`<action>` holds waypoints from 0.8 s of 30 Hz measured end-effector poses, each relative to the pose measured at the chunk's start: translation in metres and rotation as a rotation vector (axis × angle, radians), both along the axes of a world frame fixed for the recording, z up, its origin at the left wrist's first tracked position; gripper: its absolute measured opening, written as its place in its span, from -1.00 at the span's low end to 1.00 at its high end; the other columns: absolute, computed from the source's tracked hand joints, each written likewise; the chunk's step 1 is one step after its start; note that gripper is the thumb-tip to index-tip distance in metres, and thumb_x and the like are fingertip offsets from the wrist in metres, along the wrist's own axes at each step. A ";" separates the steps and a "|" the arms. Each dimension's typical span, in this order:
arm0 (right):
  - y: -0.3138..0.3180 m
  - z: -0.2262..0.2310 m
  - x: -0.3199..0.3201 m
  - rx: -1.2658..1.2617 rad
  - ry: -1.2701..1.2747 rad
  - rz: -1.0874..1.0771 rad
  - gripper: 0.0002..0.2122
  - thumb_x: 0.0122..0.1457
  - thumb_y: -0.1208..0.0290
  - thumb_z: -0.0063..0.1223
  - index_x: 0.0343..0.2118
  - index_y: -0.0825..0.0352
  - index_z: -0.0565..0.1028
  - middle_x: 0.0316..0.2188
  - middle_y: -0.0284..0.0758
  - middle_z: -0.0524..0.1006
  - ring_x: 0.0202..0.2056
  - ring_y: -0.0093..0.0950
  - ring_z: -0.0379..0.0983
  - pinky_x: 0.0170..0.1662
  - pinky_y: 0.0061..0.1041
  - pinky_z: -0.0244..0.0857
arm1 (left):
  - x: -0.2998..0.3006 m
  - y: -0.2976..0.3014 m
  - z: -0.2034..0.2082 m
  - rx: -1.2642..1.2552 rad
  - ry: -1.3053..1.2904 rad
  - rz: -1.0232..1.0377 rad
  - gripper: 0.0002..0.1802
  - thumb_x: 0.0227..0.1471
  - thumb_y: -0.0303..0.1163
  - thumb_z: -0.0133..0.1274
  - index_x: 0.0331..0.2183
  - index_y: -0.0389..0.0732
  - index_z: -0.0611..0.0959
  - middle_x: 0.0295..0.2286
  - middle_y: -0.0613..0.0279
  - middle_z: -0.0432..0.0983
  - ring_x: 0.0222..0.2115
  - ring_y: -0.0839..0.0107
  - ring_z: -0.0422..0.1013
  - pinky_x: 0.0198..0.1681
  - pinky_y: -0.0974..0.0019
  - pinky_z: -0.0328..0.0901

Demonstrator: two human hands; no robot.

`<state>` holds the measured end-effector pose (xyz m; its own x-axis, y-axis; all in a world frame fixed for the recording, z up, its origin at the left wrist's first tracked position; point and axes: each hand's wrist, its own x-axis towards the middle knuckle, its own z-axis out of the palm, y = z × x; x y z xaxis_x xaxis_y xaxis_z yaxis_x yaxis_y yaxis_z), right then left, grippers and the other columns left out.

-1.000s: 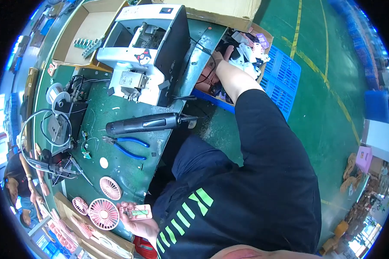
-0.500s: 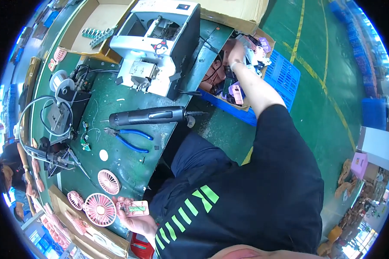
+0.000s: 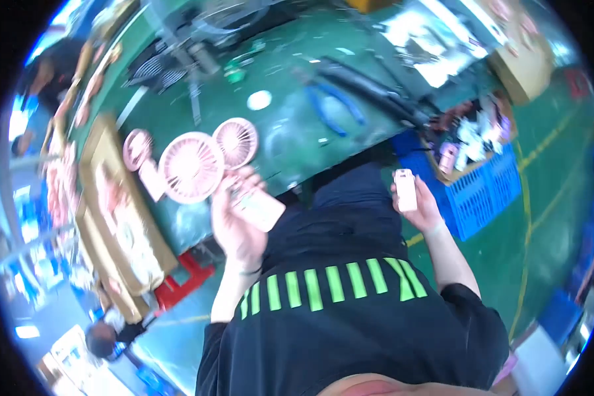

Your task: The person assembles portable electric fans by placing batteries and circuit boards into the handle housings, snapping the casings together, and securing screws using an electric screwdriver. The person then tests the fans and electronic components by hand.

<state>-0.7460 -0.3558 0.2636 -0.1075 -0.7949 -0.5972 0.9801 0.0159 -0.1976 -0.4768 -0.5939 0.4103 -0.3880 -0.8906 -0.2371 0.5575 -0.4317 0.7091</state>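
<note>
My left hand [image 3: 234, 221] is closed round the handle of a pink handheld fan [image 3: 190, 168], whose round slatted head points away over the bench. Motion blur hides detail inside the handle. My right hand [image 3: 427, 206] grips a small pale pink casing piece [image 3: 406, 190], with a darker cut-out near its top, beside the bench's front edge. A separate round pink grille [image 3: 237, 142] lies on the green bench, partly against the fan head. Left of it rests a second, smaller pink fan [image 3: 138, 150].
Blue-handled cutting pliers [image 3: 336, 109] and a black electric screwdriver [image 3: 376, 92] lie on the bench. A blue crate [image 3: 488, 188] with a parts-filled carton stands at right. Pink fans fill a long cardboard box [image 3: 158, 231] at left, near a red stool [image 3: 185, 280]. Other people are further left.
My right hand has come out of the crate's carton, bringing the pink casing piece toward my body. The view has turned. My left hand still holds the fan.
</note>
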 end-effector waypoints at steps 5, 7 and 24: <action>-0.054 0.094 0.033 -0.229 0.206 0.435 -0.45 0.25 0.23 -0.21 0.20 0.52 0.17 -0.16 -0.15 0.46 -0.37 -0.41 0.41 -0.28 -0.50 0.28 | 0.008 -0.002 0.001 -0.042 0.003 0.056 -0.60 0.26 -0.28 -0.20 0.02 -0.35 0.38 -0.09 -0.04 0.46 -0.08 0.23 0.44 0.02 0.17 0.35; -0.086 0.130 0.046 -0.346 0.371 0.426 -0.45 0.24 0.22 -0.22 0.18 0.55 0.19 -0.14 -0.15 0.45 -0.33 -0.41 0.41 -0.25 -0.52 0.27 | 0.012 -0.003 -0.001 -0.050 0.008 0.045 -0.61 0.28 -0.28 -0.24 0.03 -0.33 0.35 -0.08 -0.04 0.45 -0.05 0.23 0.43 0.06 0.16 0.33; -0.204 0.164 0.180 -0.580 1.936 0.298 -0.50 -0.05 0.55 0.23 0.03 0.47 0.43 -0.12 -0.13 0.45 -0.16 -0.24 0.49 -0.14 -0.40 0.42 | 0.033 0.000 -0.005 -0.299 -0.141 0.129 -0.60 0.25 -0.36 -0.13 0.05 -0.35 0.30 0.03 -0.03 0.37 0.01 0.31 0.35 0.12 0.23 0.25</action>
<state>-0.5655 -0.5600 0.4277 -0.0174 -0.9199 0.3918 -0.4935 -0.3329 -0.8035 -0.4433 -0.5939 0.4049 -0.2497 -0.9683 -0.0013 0.4818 -0.1254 0.8672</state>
